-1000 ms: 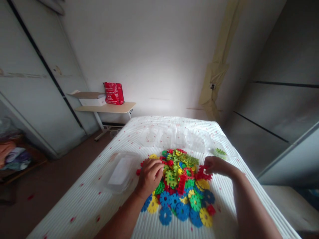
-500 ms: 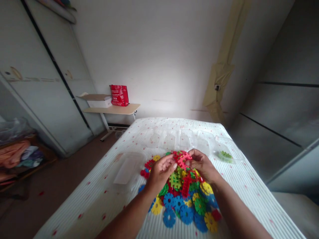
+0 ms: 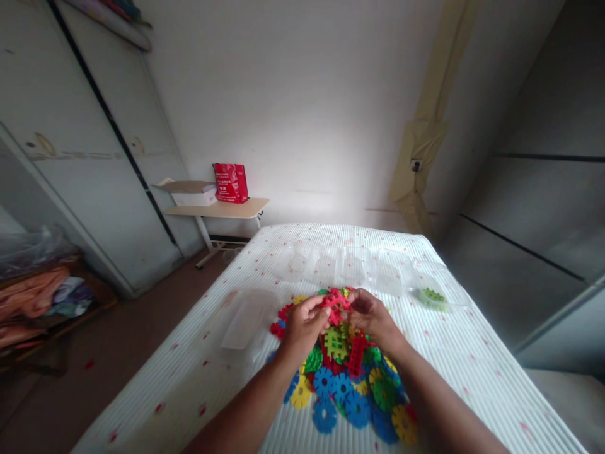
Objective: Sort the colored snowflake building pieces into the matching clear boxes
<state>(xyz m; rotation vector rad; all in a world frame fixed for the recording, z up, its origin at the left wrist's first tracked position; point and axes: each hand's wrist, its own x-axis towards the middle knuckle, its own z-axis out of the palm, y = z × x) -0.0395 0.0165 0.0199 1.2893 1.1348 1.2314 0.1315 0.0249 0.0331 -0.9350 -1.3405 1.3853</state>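
Observation:
Over the far part of a pile of plastic building pieces, my left hand (image 3: 305, 320) and my right hand (image 3: 373, 318) face each other. Between their fingertips is a red notched building piece (image 3: 336, 305), pinched from both sides. Whether it is one piece or two joined cannot be made out. Just below lie a green lattice piece (image 3: 336, 342) and a red ladder-shaped piece (image 3: 357, 355). Nearer to me are blue notched discs (image 3: 324, 413), a yellow disc (image 3: 300, 392) and a green disc (image 3: 383, 393). My wrists and forearms hide parts of the pile.
Several clear plastic containers (image 3: 355, 265) stand in a row behind the pile. The rightmost holds green pieces (image 3: 433, 296). Left of the pile sits another clear container (image 3: 239, 325). A side table (image 3: 236, 209) with a red bag (image 3: 230, 183) and white box (image 3: 195, 196) stands beyond.
My right hand has moved left, closer to my left hand, and the red piece has shifted and turned between them. The whole view has swung slightly left.

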